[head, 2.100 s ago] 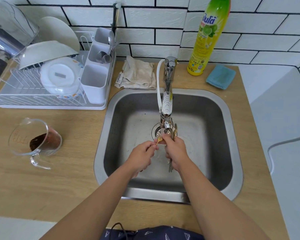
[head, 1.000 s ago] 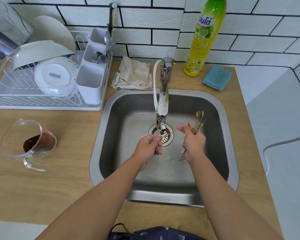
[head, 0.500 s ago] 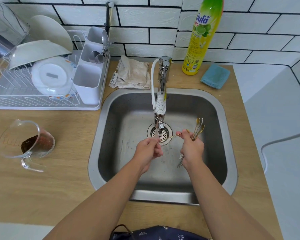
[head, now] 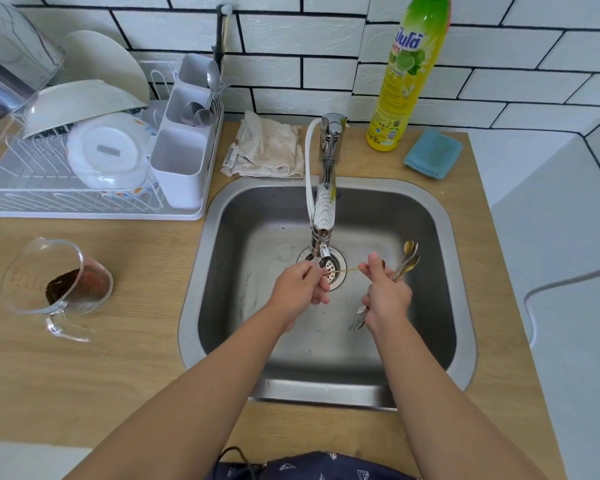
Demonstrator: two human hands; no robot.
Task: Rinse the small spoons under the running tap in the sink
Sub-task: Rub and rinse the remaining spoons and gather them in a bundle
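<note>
Over the sink, below the tap: my left hand and right hand pinch opposite ends of 1 thin gold spoon. My right fist also grips a bundle of small spoons, bowls upward.

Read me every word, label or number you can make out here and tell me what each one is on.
Large Thai-script brand name, not Latin letters: on the yellow-green dish soap bottle.
"700", beside a unit too small to read: at the foot of that bottle.
Fine print on that bottle: too small.
Red markings on the glass measuring jug: blurred.
Tag on the beige cloth: unreadable.
</note>
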